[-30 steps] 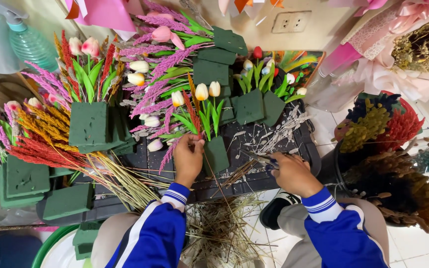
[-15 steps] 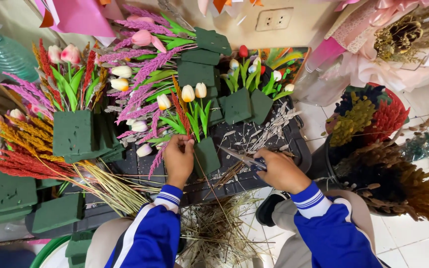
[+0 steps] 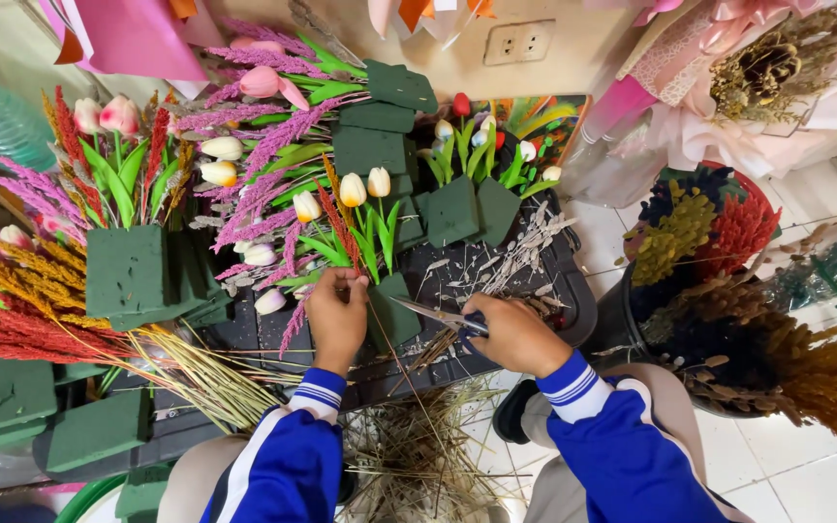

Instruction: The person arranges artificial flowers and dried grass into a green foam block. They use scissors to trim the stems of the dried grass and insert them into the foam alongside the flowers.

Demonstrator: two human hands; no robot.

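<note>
My left hand (image 3: 337, 315) pinches a thin red dried stem (image 3: 339, 225) beside a small green foam block (image 3: 391, 310) that carries yellow and white tulips (image 3: 365, 186). My right hand (image 3: 515, 334) holds grey scissors (image 3: 430, 312) whose blades point left toward that block. Both sleeves are blue with white stripes. The hands work over a black tray (image 3: 573, 291) littered with cut stem pieces.
More foam blocks with tulips and pink plumes (image 3: 273, 145) stand behind. A larger block (image 3: 128, 276) with red and orange grasses sits left. Spare foam blocks (image 3: 2, 392) lie lower left. A bucket of dried flowers (image 3: 709, 232) stands right. Stem trimmings (image 3: 418, 455) cover the floor between my knees.
The view has shifted slightly. My left hand stays at the small block with the red stem. My right hand with the scissors has moved a little closer to the block.
</note>
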